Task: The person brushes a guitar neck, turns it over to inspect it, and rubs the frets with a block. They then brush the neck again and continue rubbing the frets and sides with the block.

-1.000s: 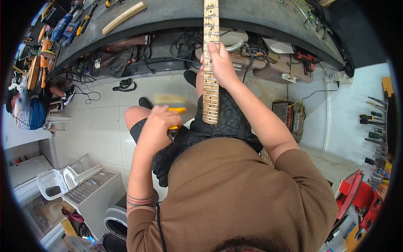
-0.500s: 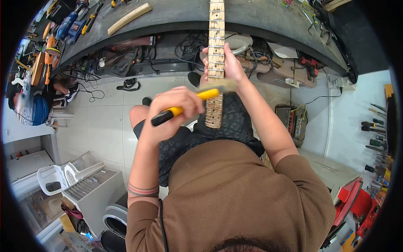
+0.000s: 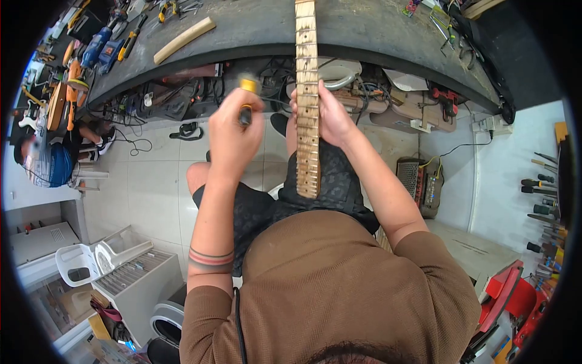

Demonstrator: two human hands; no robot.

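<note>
My left hand [image 3: 233, 124] is closed around a yellow-and-black handled tool [image 3: 247, 85], raised to the left of a guitar neck [image 3: 307, 112] and apart from it; the tool's far end is blurred. The neck is pale wood with dark streaks, metal frets and dot marks. My right hand [image 3: 333, 118] grips it from beneath, thumb along the right side and fingertips showing at the left edge. The neck's lower end hangs over my dark shorts, while its upper part reaches over the workbench [image 3: 364, 30].
A curved wooden piece [image 3: 183, 40] and many tools lie on the bench. Cables hang below it. Another person [image 3: 54, 158] is at the far left. White chairs [image 3: 76, 264] stand lower left, an amplifier-like box [image 3: 418, 185] at right, and hand tools [image 3: 539, 188] line the right wall.
My left hand has moved up and left with the tool, away from the neck. The neck has shifted slightly left and downward in view, along with my right hand.
</note>
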